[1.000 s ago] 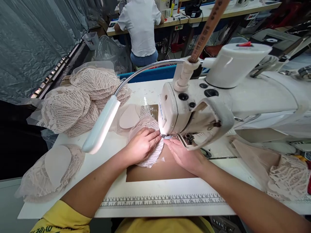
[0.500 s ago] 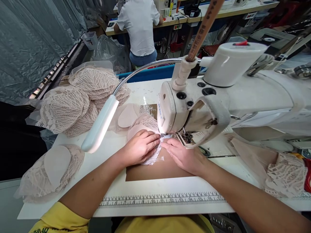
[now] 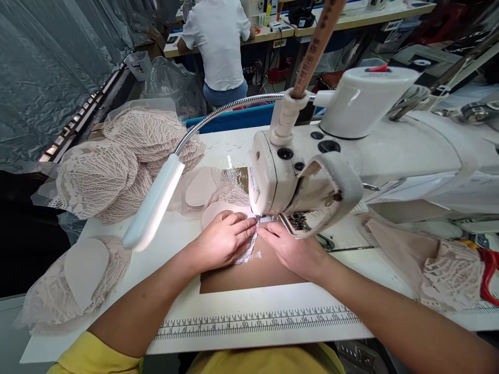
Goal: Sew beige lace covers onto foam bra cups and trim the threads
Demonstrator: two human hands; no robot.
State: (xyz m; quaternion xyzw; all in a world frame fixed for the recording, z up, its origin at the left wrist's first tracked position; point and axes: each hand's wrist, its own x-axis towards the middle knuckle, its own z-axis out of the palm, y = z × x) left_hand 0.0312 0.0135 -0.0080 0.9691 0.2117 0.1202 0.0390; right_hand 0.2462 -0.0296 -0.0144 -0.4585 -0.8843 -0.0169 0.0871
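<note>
Several left fingers together on lace

The left hand hides part of the lace piece beneath it.

At a far table sits a person in white T-shirt; a clear plastic bag is beside a plastic bin.

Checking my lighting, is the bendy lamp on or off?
On: the lamp's long edge glows white, and the lace beside the left hand looks brightly lit.
</note>
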